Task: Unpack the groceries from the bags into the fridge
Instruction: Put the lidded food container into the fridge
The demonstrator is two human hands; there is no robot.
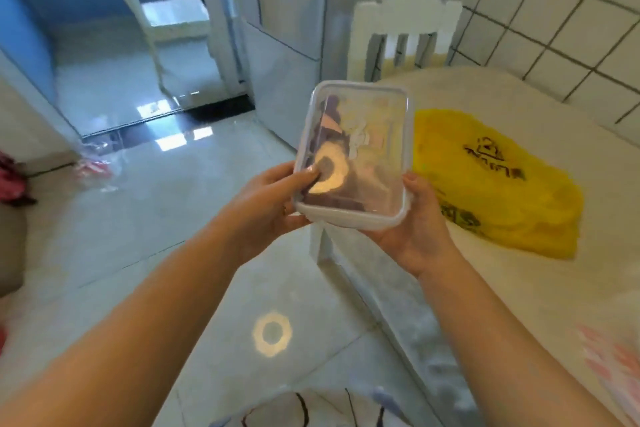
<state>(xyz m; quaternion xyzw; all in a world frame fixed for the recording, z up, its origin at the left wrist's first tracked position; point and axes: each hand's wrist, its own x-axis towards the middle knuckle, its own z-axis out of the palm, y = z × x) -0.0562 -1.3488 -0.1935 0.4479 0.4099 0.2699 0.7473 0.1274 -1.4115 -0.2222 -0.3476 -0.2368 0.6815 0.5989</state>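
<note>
Container point(353, 156) we hold is a clear plastic rect. box w/ rounded corners, glossy lid on, dark & pale contents blurred inside. It's up in the air btwn both our hands, above the floor tiles, just left of the white table point(519, 288). Left hand point(266, 208) grips its left edge, thumb over the lid; right hand point(419, 225) cups the near right corner from below. Forearms bare, reaching fwd. Crumpled yellow plastic bag point(498, 184) lies on the table; grey fridge point(287, 28) beyond.

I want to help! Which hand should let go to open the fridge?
Probably the left hand: the fridge stands on that side, doors closed. The right hand cups the container from beneath and could carry it.
</note>
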